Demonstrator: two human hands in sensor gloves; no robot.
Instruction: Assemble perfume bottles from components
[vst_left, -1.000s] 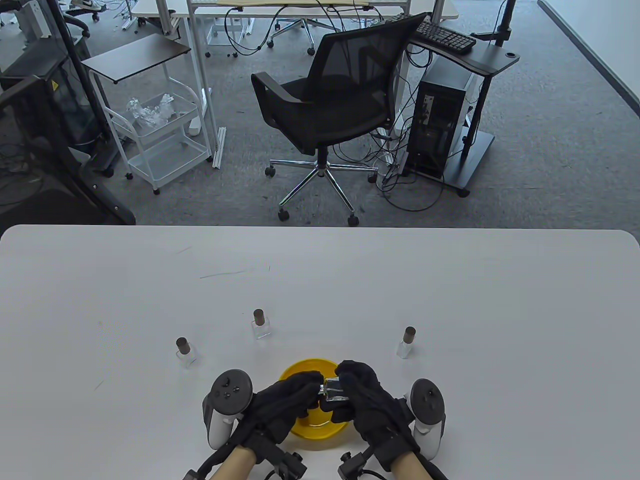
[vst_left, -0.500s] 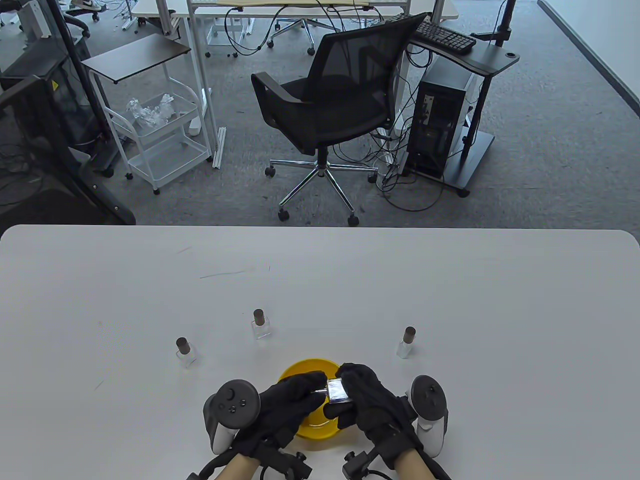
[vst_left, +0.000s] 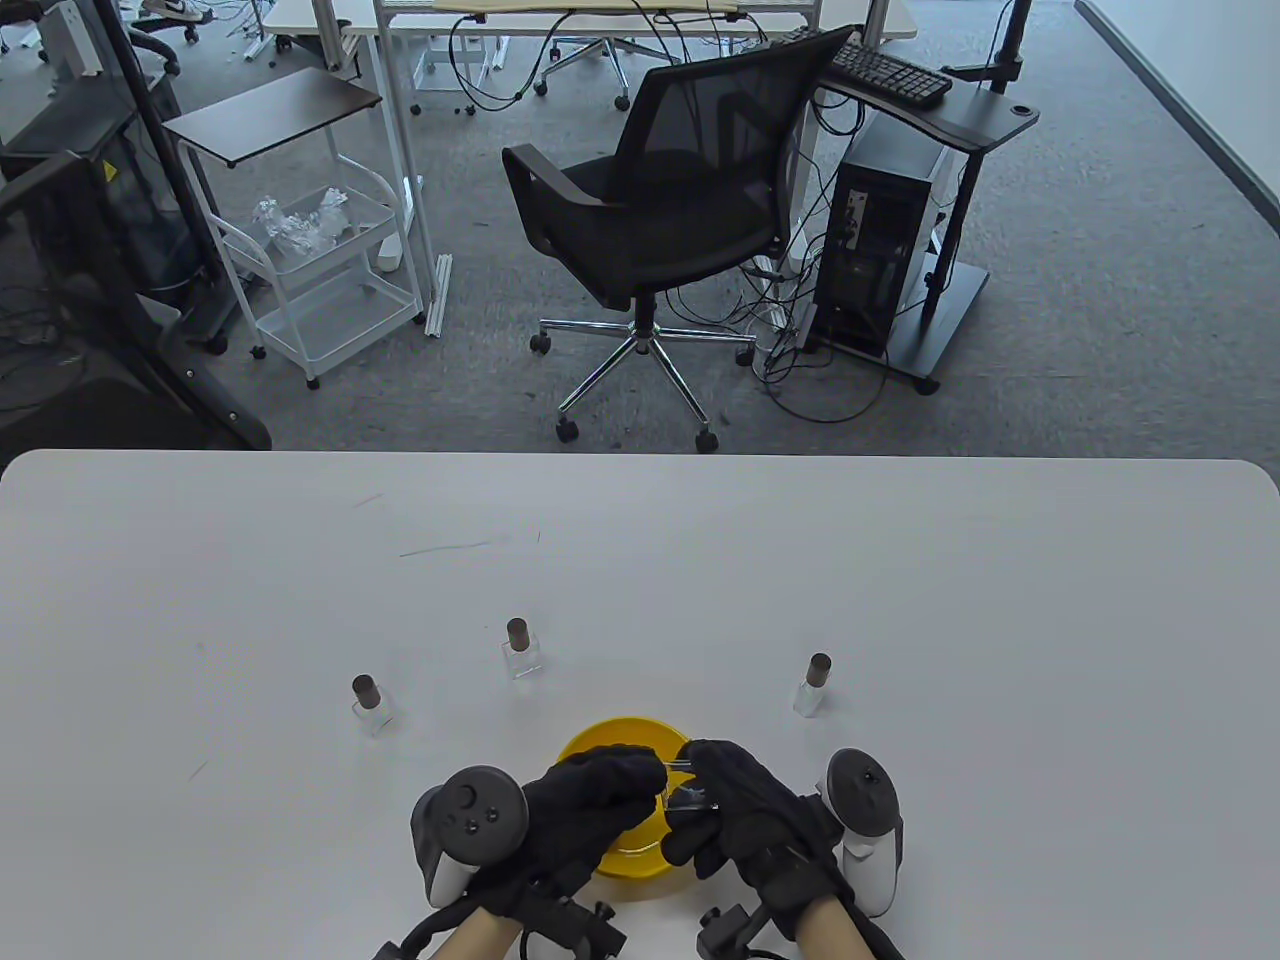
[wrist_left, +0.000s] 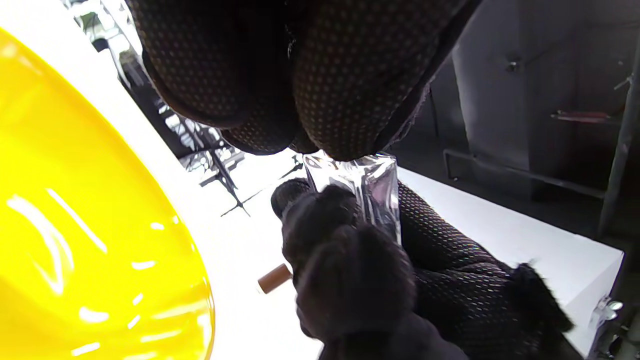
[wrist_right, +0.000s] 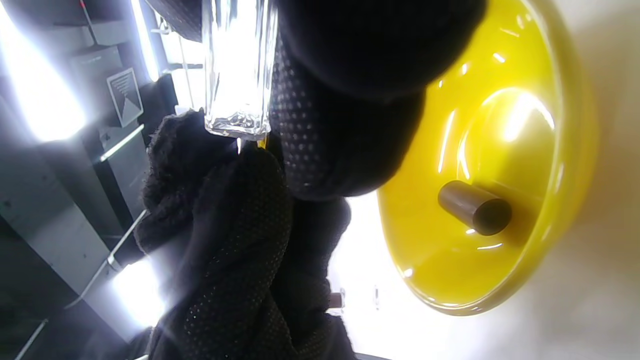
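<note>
Hands (vst_left: 650, 810) lowered, bottle (vst_left: 690, 795) tilted flatter

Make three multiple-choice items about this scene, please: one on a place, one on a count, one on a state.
1. Where does the loose brown cap lie?
A. in the yellow bowl
B. on the chair
C. on the floor

2. How many capped bottles stand on the table?
A. one
B. three
C. five

3. What do both hands hold?
A. nothing
B. a keyboard
C. a clear glass bottle

Answers: 1 A, the right wrist view shows it inside the bowl. 2 B, three stand beyond the bowl. 3 C, the left hand and right hand grip it.
</note>
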